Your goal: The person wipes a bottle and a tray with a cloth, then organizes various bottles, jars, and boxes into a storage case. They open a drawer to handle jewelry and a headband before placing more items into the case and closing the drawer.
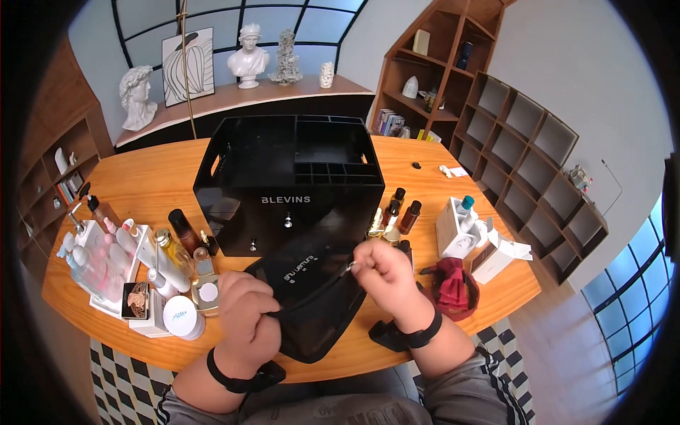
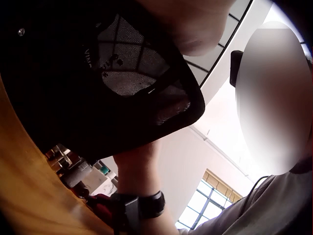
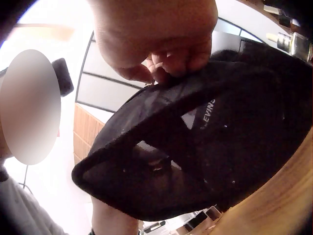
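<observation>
A black mesh zip pouch point(image 1: 312, 322) with white lettering hangs between both hands above the front of the table. My left hand point(image 1: 248, 312) grips the pouch's left edge with curled fingers. On the opposite side my right hand point(image 1: 388, 280) pinches the small metal zipper pull point(image 1: 348, 268) at the pouch's upper right edge. In the left wrist view, light comes through the see-through mesh of the pouch point(image 2: 132, 63). The right wrist view has the fingers of the right hand point(image 3: 161, 44) at the pouch's top edge point(image 3: 171, 90).
Behind the pouch stands a black BLEVINS organizer box point(image 1: 283, 219) with compartments. Bottles and a white tray point(image 1: 106, 304) of cosmetics crowd the left, near a round white jar point(image 1: 184, 316). To the right are dark bottles point(image 1: 409, 217), open white cartons point(image 1: 499, 255) and a red bow headband point(image 1: 453, 290).
</observation>
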A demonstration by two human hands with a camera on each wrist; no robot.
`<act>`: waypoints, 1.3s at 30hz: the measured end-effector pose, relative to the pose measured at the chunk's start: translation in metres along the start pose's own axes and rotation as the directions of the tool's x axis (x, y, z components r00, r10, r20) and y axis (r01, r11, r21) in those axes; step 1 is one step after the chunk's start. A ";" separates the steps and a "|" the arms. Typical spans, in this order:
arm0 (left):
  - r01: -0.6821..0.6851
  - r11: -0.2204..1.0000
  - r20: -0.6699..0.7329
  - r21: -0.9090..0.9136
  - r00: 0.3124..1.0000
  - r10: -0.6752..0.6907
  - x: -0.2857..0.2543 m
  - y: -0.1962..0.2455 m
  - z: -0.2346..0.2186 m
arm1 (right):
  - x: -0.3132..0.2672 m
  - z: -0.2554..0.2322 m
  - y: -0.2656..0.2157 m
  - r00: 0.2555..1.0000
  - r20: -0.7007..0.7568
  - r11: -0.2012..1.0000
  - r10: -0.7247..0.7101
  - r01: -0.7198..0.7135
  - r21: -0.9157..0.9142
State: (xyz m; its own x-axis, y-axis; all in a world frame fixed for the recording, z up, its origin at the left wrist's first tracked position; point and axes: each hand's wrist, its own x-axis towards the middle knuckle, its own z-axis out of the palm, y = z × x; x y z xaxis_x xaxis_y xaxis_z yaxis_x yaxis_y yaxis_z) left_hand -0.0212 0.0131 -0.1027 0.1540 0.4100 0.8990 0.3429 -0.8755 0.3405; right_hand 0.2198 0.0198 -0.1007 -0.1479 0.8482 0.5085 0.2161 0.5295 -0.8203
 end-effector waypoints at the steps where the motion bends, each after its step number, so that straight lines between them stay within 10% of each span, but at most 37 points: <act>1: 0.011 0.999 -0.016 -0.032 1.000 -0.011 0.000 -0.001 -0.003 | 0.002 -0.002 0.000 0.997 -0.033 0.995 0.067 -0.064 0.076; 9: 0.134 0.802 -0.021 -0.583 0.984 -0.179 0.009 -0.010 -0.006 | 0.022 -0.019 0.026 0.967 -0.037 0.854 0.251 -0.203 0.478; 23: 0.261 0.237 0.260 -0.936 0.965 -0.033 0.014 -0.011 -0.011 | 0.020 0.009 0.053 0.931 0.241 0.905 0.274 -0.334 0.263; 28: 0.348 0.884 0.124 -0.312 0.937 -0.325 0.015 -0.021 -0.012 | 0.024 -0.012 0.054 0.930 -0.098 0.837 0.355 -0.270 0.476; 33: 0.216 0.941 -0.024 0.261 0.976 -0.217 0.022 -0.013 0.007 | 0.025 -0.017 0.029 0.915 -0.308 0.834 0.261 -0.052 0.550; 39: 0.128 0.992 0.125 0.004 0.984 -0.127 0.014 -0.014 0.000 | 0.024 -0.023 0.043 0.906 -0.405 0.933 0.122 0.034 0.357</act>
State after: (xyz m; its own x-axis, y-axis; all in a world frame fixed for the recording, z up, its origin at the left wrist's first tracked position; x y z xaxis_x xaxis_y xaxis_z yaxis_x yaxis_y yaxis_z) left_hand -0.0235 0.0306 -0.0951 0.2235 0.5465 0.8070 0.3636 -0.8150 0.4512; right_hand 0.2477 0.0628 -0.1177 0.2835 0.8378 0.4665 -0.1482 0.5189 -0.8419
